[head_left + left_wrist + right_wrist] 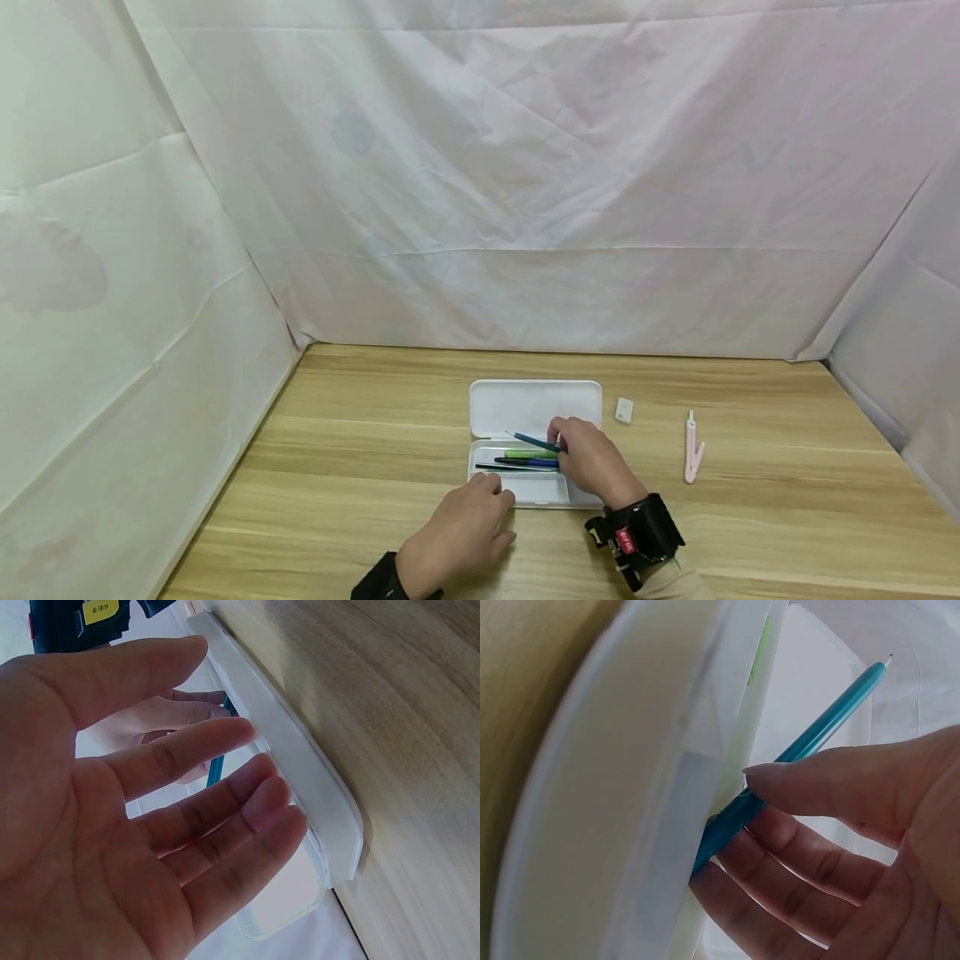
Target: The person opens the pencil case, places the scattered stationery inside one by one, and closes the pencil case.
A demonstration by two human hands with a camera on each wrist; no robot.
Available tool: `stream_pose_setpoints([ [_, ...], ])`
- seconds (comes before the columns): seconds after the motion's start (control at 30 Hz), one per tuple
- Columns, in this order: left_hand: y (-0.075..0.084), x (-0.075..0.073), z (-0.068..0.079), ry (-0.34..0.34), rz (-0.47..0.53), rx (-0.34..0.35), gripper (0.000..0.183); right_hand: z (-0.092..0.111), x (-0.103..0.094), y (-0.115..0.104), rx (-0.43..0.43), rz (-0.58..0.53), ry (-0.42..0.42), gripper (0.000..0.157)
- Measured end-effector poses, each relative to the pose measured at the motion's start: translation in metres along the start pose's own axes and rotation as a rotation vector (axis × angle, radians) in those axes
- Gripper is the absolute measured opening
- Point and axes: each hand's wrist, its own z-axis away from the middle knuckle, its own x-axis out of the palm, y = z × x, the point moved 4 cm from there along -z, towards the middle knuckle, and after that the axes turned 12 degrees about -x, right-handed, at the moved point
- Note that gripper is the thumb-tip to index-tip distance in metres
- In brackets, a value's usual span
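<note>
Pale wood grain runs across the desk (pixel 360 442). Nearest, the person's left grip (pixel 465 521) is relaxed, fingers apart and slightly bent, holding nothing; its fingertips lie at the front edge of a white case (pixel 536 487), though whether they touch it cannot be told. Inside the case, a slim black pen (pixel 510 467), a dark blue pen (pixel 536 462) and a green pen (pixel 525 454) lie side by side. Over them, the right grip (pixel 592 458) pinches a teal pen (pixel 832 712) between thumb and fingers, tilted. Well to the right lies a pink compass (pixel 690 450). Behind, the case's lid (pixel 525 407) lies folded back, a white eraser (pixel 624 410) near its right side. Pale cloth (pixel 525 167) hangs beyond.
</note>
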Motion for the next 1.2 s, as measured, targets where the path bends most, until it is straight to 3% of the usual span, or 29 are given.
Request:
stream_pose_setpoints([
  [0.9,0.001,-0.0021,0.0017,0.01,-0.018,-0.004,0.029,0.0023,0.0056,-0.0005,-0.026,0.043,-0.015,0.023],
  [1.2,0.0017,-0.0029,0.0038,0.047,-0.027,0.005,0.027,0.0013,0.0062,-0.0002,-0.016,0.045,-0.017,0.024],
])
